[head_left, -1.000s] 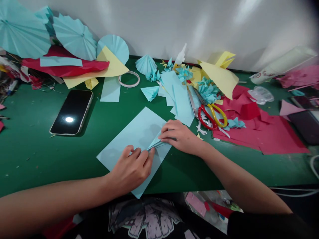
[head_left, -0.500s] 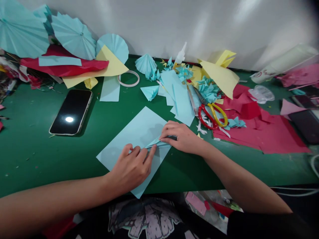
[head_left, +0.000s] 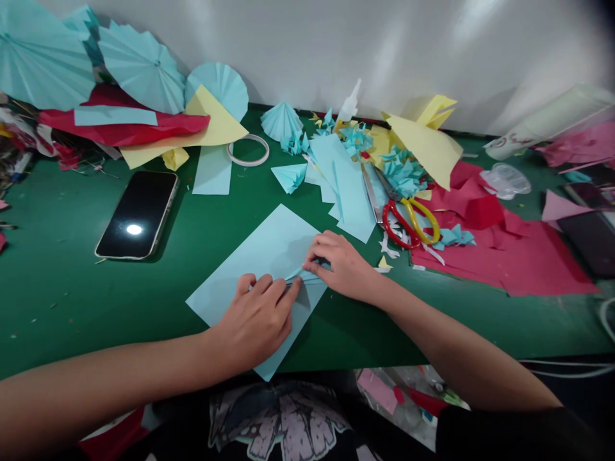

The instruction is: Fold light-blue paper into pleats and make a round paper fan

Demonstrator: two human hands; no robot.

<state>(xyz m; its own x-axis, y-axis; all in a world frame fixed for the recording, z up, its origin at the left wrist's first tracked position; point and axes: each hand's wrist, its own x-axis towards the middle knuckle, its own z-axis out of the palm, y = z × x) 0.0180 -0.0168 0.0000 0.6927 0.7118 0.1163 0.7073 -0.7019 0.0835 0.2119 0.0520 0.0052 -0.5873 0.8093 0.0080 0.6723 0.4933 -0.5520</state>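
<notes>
Far to the left of the sheet [head_left: 266, 246] and behind it, blue paper fans [head_left: 139, 67] are heaped against the wall. A dark phone [head_left: 138, 214] lies face up, left of the sheet and apart from it, on the green table [head_left: 62, 288]. A tape ring [head_left: 248, 151] lies flat well behind the sheet. The pale blue sheet itself lies skewed at the table's near edge, in front of the person. The left hand [head_left: 254, 320] rests flat on the sheet's near half, fingers spread little and stretched out, their tips pressing on a raised fold [head_left: 298, 277]. The right hand [head_left: 339, 266] sits at the sheet's right edge, fingers narrowed to a pinch on the same gathered fold. Just right of the sheet and behind the right hand lie loose blue strips [head_left: 348, 192]. Farther right are red and yellow scissors [head_left: 408, 218], partly on a spread of red paper [head_left: 509, 256]. A yellow paper [head_left: 425, 147] lies behind the scissors.
</notes>
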